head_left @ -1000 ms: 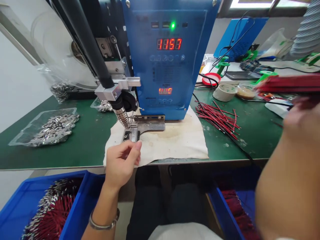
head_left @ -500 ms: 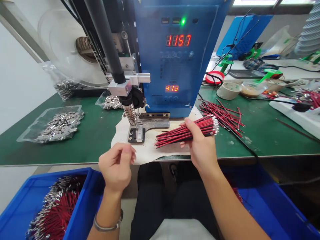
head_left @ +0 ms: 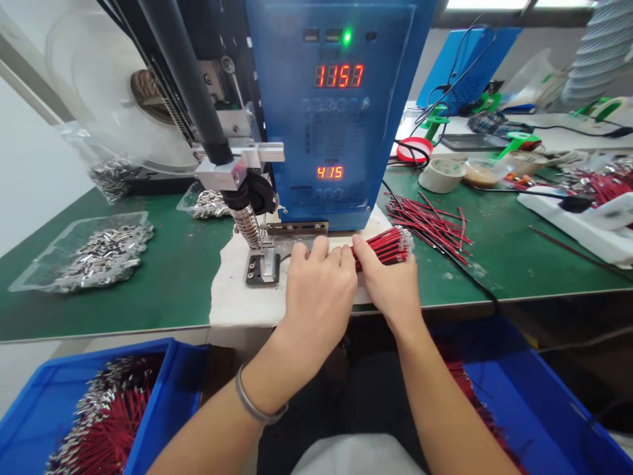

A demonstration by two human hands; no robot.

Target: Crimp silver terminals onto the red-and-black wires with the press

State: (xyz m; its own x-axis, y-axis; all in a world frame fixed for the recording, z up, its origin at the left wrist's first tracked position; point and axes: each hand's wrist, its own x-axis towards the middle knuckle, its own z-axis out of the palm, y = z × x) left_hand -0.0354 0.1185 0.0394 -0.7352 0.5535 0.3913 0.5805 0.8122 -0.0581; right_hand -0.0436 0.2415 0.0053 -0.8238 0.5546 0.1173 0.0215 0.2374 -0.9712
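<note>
right hand (head_left: 390,284) clamps the wire bundle (head_left: 388,247) above the pale sheet (head_left: 237,300); grip firmly, ends even. left hand (head_left: 321,290) curls over its left part; fingertips hidden, closure cannot be determined. support without bending wires.

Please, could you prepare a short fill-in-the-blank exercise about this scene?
The upper red display reads ____.
The lit lamp above it is ____.
The bracelet is on the ____ wrist.
In the right hand, the silvery ends of the wire bundle point to the ____.

Missing words: 1157; green; left; right.
</note>
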